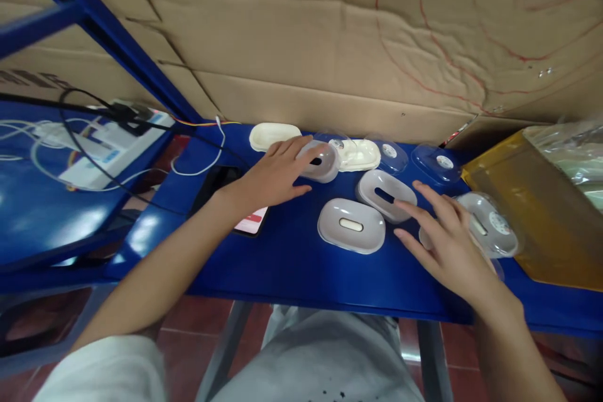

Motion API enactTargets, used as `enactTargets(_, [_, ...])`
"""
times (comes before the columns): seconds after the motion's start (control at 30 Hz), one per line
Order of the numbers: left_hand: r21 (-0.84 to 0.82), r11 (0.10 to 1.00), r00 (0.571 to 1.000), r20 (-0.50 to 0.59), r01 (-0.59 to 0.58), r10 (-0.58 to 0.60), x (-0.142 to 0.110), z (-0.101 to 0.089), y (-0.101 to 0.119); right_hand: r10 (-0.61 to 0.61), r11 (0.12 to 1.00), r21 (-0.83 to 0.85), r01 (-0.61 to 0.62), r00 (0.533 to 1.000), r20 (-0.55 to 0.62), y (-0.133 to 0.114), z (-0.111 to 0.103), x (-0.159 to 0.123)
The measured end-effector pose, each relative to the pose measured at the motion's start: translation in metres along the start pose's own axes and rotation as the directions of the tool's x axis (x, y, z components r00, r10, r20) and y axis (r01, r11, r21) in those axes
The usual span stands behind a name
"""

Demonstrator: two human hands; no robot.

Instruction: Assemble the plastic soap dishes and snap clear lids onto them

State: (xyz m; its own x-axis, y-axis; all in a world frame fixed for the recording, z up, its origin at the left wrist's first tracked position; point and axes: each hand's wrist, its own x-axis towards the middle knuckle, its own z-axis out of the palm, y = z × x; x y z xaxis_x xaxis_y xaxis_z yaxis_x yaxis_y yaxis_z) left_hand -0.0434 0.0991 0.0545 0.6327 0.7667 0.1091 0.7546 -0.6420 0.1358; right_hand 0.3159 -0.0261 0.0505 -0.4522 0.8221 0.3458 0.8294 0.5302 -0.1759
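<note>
My left hand (276, 169) reaches over the far side of the blue table, fingers stretched and thumb apart. Its fingertips lie at the left edge of a grey oval lid with a dark slot (325, 168); whether they press on it I cannot tell. My right hand (447, 242) hovers with spread fingers, its index fingertip beside another slotted grey lid (384, 193), which looks stacked. Nearer me lies a grey oval lid with a white insert in its slot (351, 226). Partly behind my right hand are grey lids under a clear stickered cover (494, 226).
At the back are cream oval trays (273, 136) and clear covers (438, 164) with round stickers. A phone (252, 221) lies beneath my left forearm. A yellow-taped carton (541, 213) bounds the right side; a power strip (113, 151) with cables sits left.
</note>
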Motion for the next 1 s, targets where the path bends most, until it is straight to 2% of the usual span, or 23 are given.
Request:
enactTargets(0.13, [0.020,0.998,0.996,0.067,0.052,-0.054,0.013,0.007,-0.009,-0.023,1.000,-0.016,0.024,0.998,0.055,0.012,-0.011,0.021])
enactTargets(0.27, [0.010,0.999,0.999,0.019,0.049,-0.049,0.008,0.024,0.002,-0.085,0.996,0.027,0.082,0.986,0.145,0.033,-0.007,0.066])
enactTargets(0.33, [0.018,0.998,0.997,-0.043,0.061,-0.060,0.004,0.031,0.009,-0.100,0.995,0.003,0.101,0.977,0.186,0.038,0.004,0.098])
enactTargets(0.43, [-0.012,0.997,0.989,-0.130,0.071,-0.072,0.000,0.038,0.014,-0.074,0.996,-0.032,0.087,0.957,0.280,0.032,0.030,0.145])
enactTargets(0.5, [-0.049,0.995,0.981,-0.173,0.082,-0.089,-0.001,0.042,0.012,0.003,1.000,-0.030,0.008,0.939,0.345,0.023,0.051,0.169])
enactTargets(0.6, [-0.069,0.993,0.969,-0.222,0.098,-0.111,0.000,0.048,0.007,0.093,0.996,-0.045,-0.082,0.927,0.364,0.012,0.079,0.189])
enactTargets(0.7, [-0.068,0.992,0.961,-0.247,0.108,-0.122,0.002,0.053,0.004,0.139,0.990,-0.048,-0.130,0.938,0.319,0.012,0.091,0.196])
enactTargets(0.77, [-0.070,0.991,0.956,-0.265,0.114,-0.128,0.003,0.054,0.004,0.160,0.987,-0.050,-0.152,0.948,0.274,0.016,0.087,0.192])
enactTargets(0.9, [-0.092,0.995,0.946,-0.315,0.049,-0.075,0.001,0.052,0.013,0.167,0.986,-0.029,-0.165,0.981,0.099,0.026,0.052,0.158])
enactTargets(0.97, [-0.160,0.984,0.946,-0.323,-0.078,0.022,-0.003,0.049,0.021,0.137,0.990,0.032,-0.137,0.990,0.017,0.026,0.029,0.128])
enactTargets(1.0, [-0.209,0.966,0.942,-0.325,-0.152,0.078,-0.004,0.048,0.025,0.107,0.992,0.059,-0.108,0.994,0.019,0.025,0.019,0.112])
